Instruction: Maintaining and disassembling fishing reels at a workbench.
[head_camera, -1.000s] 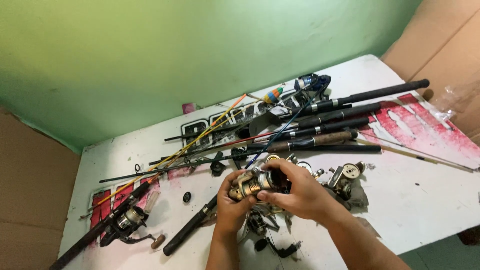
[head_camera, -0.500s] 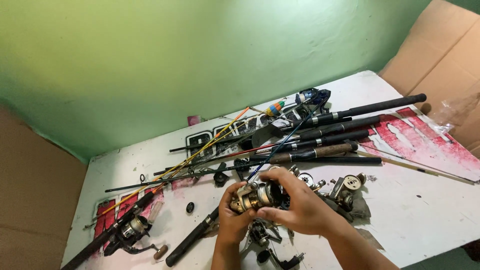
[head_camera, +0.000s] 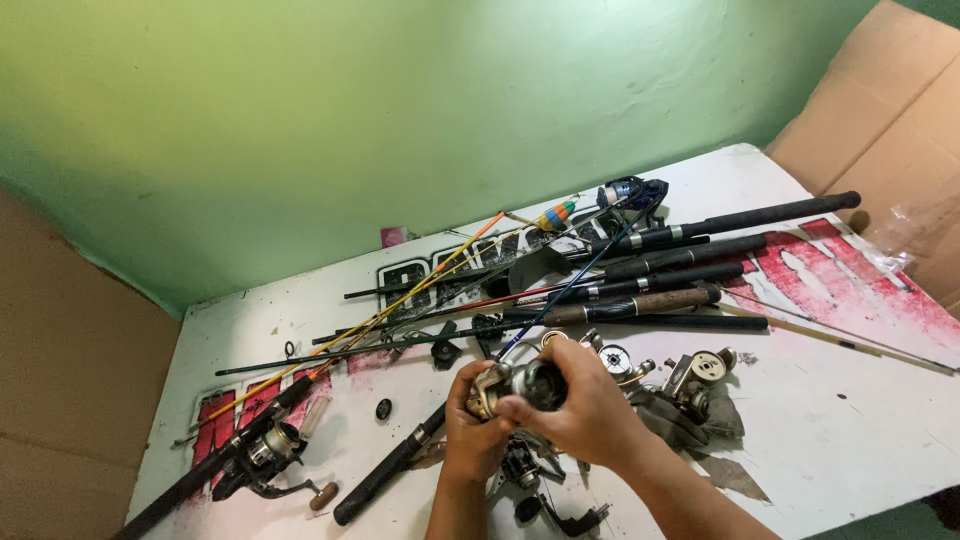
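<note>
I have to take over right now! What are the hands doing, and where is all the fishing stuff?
Left hand: grips the gold fishing reel from below.
Right hand: closed over the reel's dark spool.
Reel is held above the white table, off any rod.
Rod bundle lies behind; loose reel parts to the right; a rod with mounted reel at left.
Done or left: cannot tell.

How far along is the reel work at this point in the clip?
Done: nothing looks finished; loose reel parts lie under the hands. In hand: the left hand grips a gold spinning reel while the right hand covers its dark spool. Left: another reel on a grey rag and one on a rod lie untouched.
</note>
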